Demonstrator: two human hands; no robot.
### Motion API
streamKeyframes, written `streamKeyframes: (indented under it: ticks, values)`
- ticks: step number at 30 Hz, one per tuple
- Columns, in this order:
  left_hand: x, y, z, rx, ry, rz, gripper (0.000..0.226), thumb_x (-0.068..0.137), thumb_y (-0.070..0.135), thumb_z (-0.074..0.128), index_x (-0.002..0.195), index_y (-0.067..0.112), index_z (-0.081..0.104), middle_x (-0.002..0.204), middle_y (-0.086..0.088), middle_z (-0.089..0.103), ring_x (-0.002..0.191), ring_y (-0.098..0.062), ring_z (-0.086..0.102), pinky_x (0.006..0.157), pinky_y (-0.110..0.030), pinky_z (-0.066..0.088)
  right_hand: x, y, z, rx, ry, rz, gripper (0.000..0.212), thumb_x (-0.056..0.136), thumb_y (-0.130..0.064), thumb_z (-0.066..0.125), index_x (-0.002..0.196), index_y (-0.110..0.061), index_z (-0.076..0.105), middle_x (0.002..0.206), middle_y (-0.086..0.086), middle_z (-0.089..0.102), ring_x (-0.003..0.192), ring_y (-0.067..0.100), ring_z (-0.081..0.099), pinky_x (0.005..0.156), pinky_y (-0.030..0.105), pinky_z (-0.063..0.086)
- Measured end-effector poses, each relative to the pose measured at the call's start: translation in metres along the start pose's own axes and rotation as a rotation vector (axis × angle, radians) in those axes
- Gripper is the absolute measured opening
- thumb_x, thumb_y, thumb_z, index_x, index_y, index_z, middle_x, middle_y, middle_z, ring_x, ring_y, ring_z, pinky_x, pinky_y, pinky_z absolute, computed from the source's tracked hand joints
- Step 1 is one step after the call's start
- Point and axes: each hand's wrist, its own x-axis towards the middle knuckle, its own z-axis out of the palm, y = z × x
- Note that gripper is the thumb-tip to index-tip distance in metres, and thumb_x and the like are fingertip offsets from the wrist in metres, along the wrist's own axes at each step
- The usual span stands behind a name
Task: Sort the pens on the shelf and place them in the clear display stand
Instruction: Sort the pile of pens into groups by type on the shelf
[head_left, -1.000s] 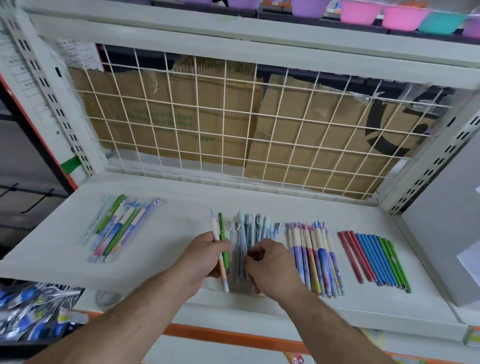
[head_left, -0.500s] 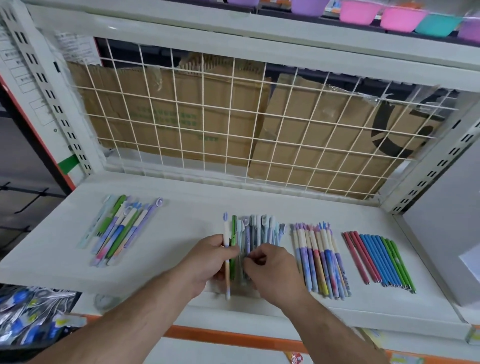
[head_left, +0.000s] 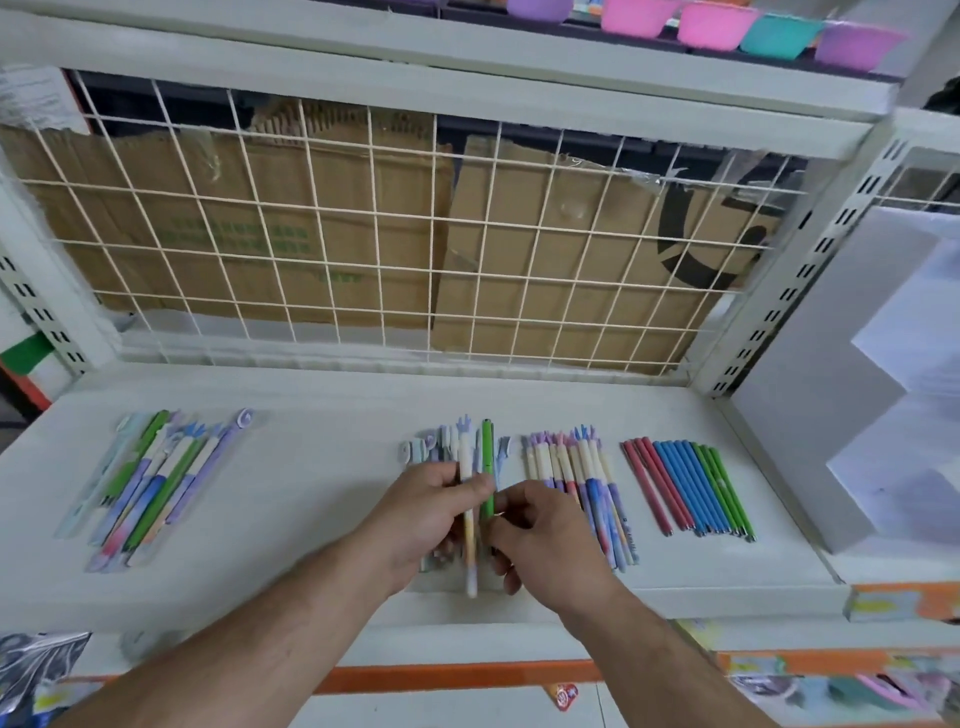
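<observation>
White steel shelf (head_left: 322, 415) fills the lower half of the frame, with a wire grid panel (head_left: 467, 249) and cardboard (head_left: 545, 270) behind it. Four pen lots lie on it:
- mixed pens (head_left: 156, 483) at lower left
- centre bundle (head_left: 441, 449), partly under the hands
- pastel topped pens (head_left: 576, 467) just right of centre
- slim red, blue and green pens (head_left: 685, 483) further right

Left hand (head_left: 421, 514): fingers curled round a white pastel pen (head_left: 470, 525), thumb across its barrel, cap end toward the top of the frame.

Right hand (head_left: 545, 535): fingers curled, tips closed on the lower part of a green pen (head_left: 487, 457) just beside the white one. A pinch, as far as the view shows.

Clear display stand: not made out with certainty, so no claim on where it sits.

Step in hand, my reading: separating the odd green pen from the centre bundle. Sorting looks well along; loading the stand not begun.

To do it well:
- hold the two barrels apart so they do not cross
- draw the green pen along its own length, toward the bottom of the frame, not sideways into the pastel lot
- steady the bundle with the left hand so neighbours do not roll
- lay the green pen with like pens, caps all one way
</observation>
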Motion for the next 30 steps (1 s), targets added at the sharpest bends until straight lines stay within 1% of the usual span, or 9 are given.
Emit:
streamKeyframes:
  ticks: [2, 3, 7, 9, 14, 17, 20, 25, 30]
  values:
    - [0.004, 0.004, 0.014, 0.034, 0.022, 0.010, 0.030, 0.094, 0.023, 0.065, 0.066, 0.013, 0.061, 0.059, -0.006, 0.054, 0.047, -0.018, 0.048, 0.046, -0.025, 0.035, -0.001, 0.005, -0.013, 0.003, 0.038, 0.010, 0.009, 0.090, -0.003, 0.061, 0.093, -0.010, 0.065, 0.060, 0.003, 0.065, 0.054, 0.020, 0.058, 0.053, 0.036, 0.054]
    - [0.005, 0.006, 0.021, 0.037, 0.028, 0.010, 0.030, 0.095, 0.024, 0.064, 0.067, 0.012, 0.062, 0.059, -0.005, 0.053, 0.045, -0.016, 0.046, 0.044, -0.024, 0.035, -0.001, 0.008, -0.021, 0.007, 0.062, 0.018, 0.009, 0.090, -0.002, 0.060, 0.093, -0.010, 0.064, 0.059, 0.003, 0.064, 0.053, 0.019, 0.058, 0.053, 0.035, 0.054]
    - [0.015, 0.012, 0.048, 0.013, 0.029, -0.015, 0.023, 0.096, 0.026, 0.061, 0.089, 0.009, 0.075, 0.068, -0.004, 0.054, 0.051, -0.016, 0.045, 0.043, -0.025, 0.036, 0.001, 0.024, -0.061, -0.046, 0.183, 0.022, 0.008, 0.089, -0.002, 0.060, 0.088, -0.008, 0.065, 0.059, 0.005, 0.064, 0.050, 0.020, 0.057, 0.054, 0.041, 0.055]
    - [0.020, 0.012, 0.062, 0.009, 0.023, -0.028, 0.025, 0.097, 0.028, 0.060, 0.091, 0.010, 0.076, 0.072, -0.006, 0.053, 0.051, -0.015, 0.045, 0.042, -0.024, 0.036, 0.002, 0.034, -0.083, -0.093, 0.241, 0.020, 0.007, 0.089, -0.003, 0.063, 0.089, -0.010, 0.067, 0.062, 0.005, 0.066, 0.048, 0.018, 0.057, 0.055, 0.041, 0.055]
    - [0.029, 0.014, 0.099, -0.005, -0.005, -0.063, 0.025, 0.097, 0.024, 0.058, 0.095, 0.005, 0.074, 0.069, -0.003, 0.056, 0.054, -0.016, 0.051, 0.045, -0.025, 0.039, 0.005, 0.054, -0.133, -0.115, 0.337, 0.075, 0.010, 0.088, -0.005, 0.066, 0.092, -0.014, 0.067, 0.069, 0.003, 0.067, 0.050, 0.014, 0.058, 0.050, 0.031, 0.055]
    - [0.035, 0.016, 0.118, -0.012, -0.004, -0.076, 0.024, 0.095, 0.022, 0.059, 0.097, 0.003, 0.073, 0.070, -0.004, 0.055, 0.054, -0.018, 0.052, 0.048, -0.027, 0.040, 0.011, 0.068, -0.161, -0.173, 0.410, 0.098, 0.011, 0.082, -0.007, 0.067, 0.084, -0.017, 0.068, 0.068, 0.001, 0.069, 0.054, 0.017, 0.059, 0.059, 0.039, 0.058]
    - [0.040, 0.018, 0.135, -0.015, -0.002, -0.077, 0.023, 0.094, 0.022, 0.060, 0.097, 0.003, 0.073, 0.065, -0.001, 0.055, 0.052, -0.017, 0.051, 0.050, -0.028, 0.041, 0.016, 0.078, -0.186, -0.193, 0.452, 0.115, 0.011, 0.081, -0.010, 0.065, 0.086, -0.020, 0.068, 0.075, 0.001, 0.070, 0.057, 0.020, 0.060, 0.064, 0.043, 0.059]
    - [0.047, 0.020, 0.158, -0.015, 0.006, -0.068, 0.021, 0.092, 0.022, 0.063, 0.092, 0.006, 0.075, 0.067, -0.003, 0.057, 0.056, -0.019, 0.051, 0.050, -0.028, 0.040, 0.025, 0.093, -0.218, -0.288, 0.493, 0.142, 0.019, 0.083, -0.011, 0.062, 0.099, -0.018, 0.070, 0.085, 0.001, 0.071, 0.064, 0.019, 0.065, 0.059, 0.027, 0.053]
    - [0.053, 0.022, 0.173, -0.008, -0.011, -0.063, 0.021, 0.093, 0.022, 0.061, 0.091, 0.008, 0.076, 0.069, -0.004, 0.056, 0.059, -0.020, 0.049, 0.050, -0.030, 0.041, 0.031, 0.103, -0.237, -0.389, 0.501, 0.177, 0.018, 0.085, -0.010, 0.061, 0.098, -0.017, 0.072, 0.078, -0.007, 0.065, 0.066, 0.000, 0.056, 0.049, 0.014, 0.036]
